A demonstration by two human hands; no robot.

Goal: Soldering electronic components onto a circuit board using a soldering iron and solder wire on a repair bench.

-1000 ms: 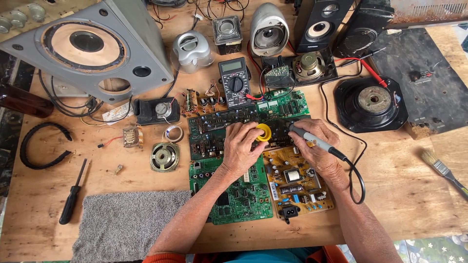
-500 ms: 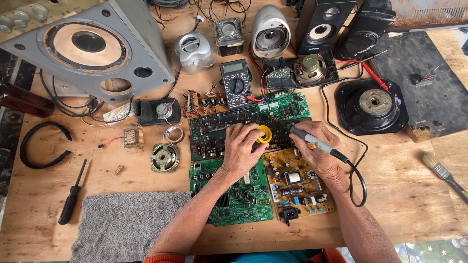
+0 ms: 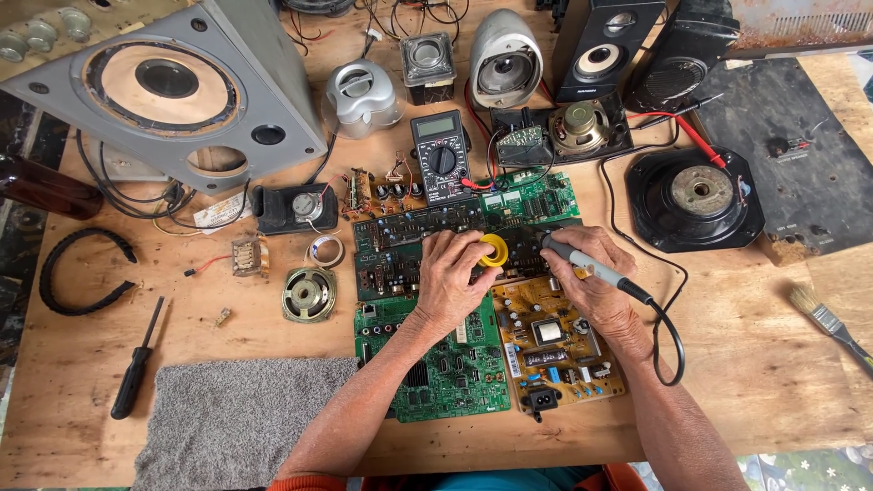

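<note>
At frame centre, the left hand [image 3: 452, 277] pinches a yellow spool [image 3: 493, 250] on the dark board [image 3: 400, 245]. Just right of it, the right hand [image 3: 591, 273] grips a soldering iron [image 3: 587, 264]. Both hands sit as they did half a second ago.

Grey towel [image 3: 241, 418] at the near table [image 3: 782, 400] edge. Left of towel: black screwdriver [image 3: 136, 364]. Above towel: small round speaker [image 3: 307, 294]. Far above: large grey speaker cabinet [image 3: 173, 86]. Far right of towel: paintbrush [image 3: 829, 323].

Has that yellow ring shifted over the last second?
No. The yellow ring stays just below the multimeter, by the left hand, on the same dark board.
</note>
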